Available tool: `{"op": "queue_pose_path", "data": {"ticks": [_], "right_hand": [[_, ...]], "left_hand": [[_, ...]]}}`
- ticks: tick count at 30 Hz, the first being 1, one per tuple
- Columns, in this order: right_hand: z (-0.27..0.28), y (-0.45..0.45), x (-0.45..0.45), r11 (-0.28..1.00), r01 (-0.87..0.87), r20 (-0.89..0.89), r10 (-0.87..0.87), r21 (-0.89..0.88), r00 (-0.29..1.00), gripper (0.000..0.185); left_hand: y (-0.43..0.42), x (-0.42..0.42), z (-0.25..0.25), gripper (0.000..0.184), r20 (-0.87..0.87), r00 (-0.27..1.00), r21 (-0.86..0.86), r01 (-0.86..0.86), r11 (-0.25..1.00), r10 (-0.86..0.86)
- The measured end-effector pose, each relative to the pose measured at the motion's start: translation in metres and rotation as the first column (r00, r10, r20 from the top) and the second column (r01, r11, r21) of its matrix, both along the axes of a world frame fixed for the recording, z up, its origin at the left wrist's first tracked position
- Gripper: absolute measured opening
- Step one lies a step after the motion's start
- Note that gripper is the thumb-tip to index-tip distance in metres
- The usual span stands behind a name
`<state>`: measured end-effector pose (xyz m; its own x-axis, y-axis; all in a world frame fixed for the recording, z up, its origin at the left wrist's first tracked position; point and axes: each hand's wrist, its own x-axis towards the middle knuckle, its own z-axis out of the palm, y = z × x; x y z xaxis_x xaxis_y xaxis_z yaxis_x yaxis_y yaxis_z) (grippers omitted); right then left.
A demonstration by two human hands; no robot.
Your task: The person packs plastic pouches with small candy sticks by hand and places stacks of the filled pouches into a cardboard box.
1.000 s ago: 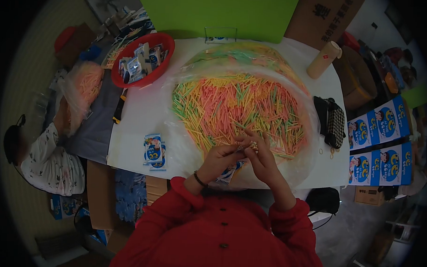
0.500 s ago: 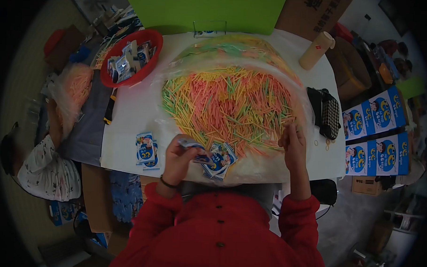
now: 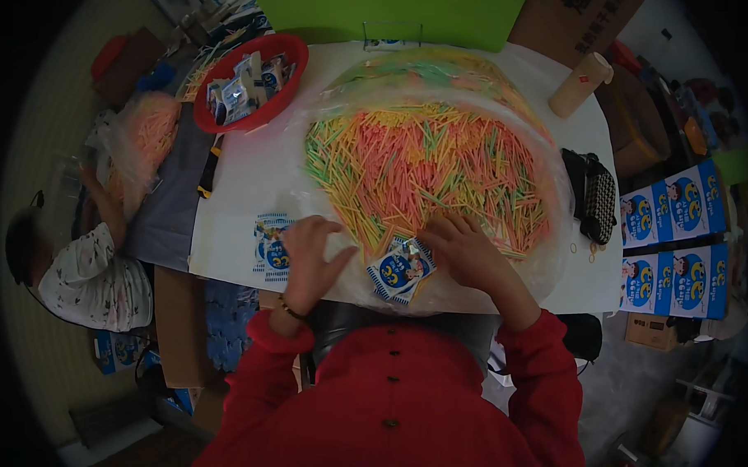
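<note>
My left hand (image 3: 310,260) is open, thumb and fingers spread, beside several blue-and-white printed packets (image 3: 271,245) at the table's left front, which it partly covers. Another such packet (image 3: 401,270) lies in front of me at the near edge of the colored sticks. My right hand (image 3: 470,252) reaches in from the right, its fingers curled together at that packet's upper right corner; its thumb tip is hidden. Pink, yellow and green thin sticks (image 3: 426,169) form a large heap in an open clear plastic bag (image 3: 560,215) behind both hands.
A red basin (image 3: 292,91) of packets stands at the back left, a beige bottle (image 3: 578,86) at the back right. A dark pouch (image 3: 597,204) and rubber bands (image 3: 592,253) lie on the right. Printed boxes (image 3: 692,207) are stacked beyond. Another person (image 3: 101,265) sits at the left.
My left hand has moved left and let go of the packet it held. My right hand has come down and left from the bag's right side to the packet in front. The view has shifted slightly.
</note>
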<state>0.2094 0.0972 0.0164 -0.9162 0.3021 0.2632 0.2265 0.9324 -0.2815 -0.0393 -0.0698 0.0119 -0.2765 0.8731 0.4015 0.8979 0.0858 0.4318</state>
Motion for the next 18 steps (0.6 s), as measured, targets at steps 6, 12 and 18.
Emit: {"op": "queue_pose_path", "data": {"ticks": [6,12,18], "right_hand": [[0.001,0.019,-0.002,0.966,-0.191,0.301,0.132,0.176,0.944,0.042],[-0.034,0.043,0.029,0.984,-0.175,0.031,0.176,-0.028,0.984,0.038],[-0.053,0.023,0.050,0.536,-0.067,-0.385,-0.508,-0.842,0.770,0.021]], "left_hand": [[0.032,0.046,-0.022,0.035,0.271,0.946,-0.289,0.258,0.922,-0.179],[0.039,0.034,-0.027,0.030,0.598,0.801,-0.318,0.268,0.909,-0.027],[0.039,0.034,-0.031,0.020,0.717,0.696,-0.194,0.261,0.946,-0.045]]}}
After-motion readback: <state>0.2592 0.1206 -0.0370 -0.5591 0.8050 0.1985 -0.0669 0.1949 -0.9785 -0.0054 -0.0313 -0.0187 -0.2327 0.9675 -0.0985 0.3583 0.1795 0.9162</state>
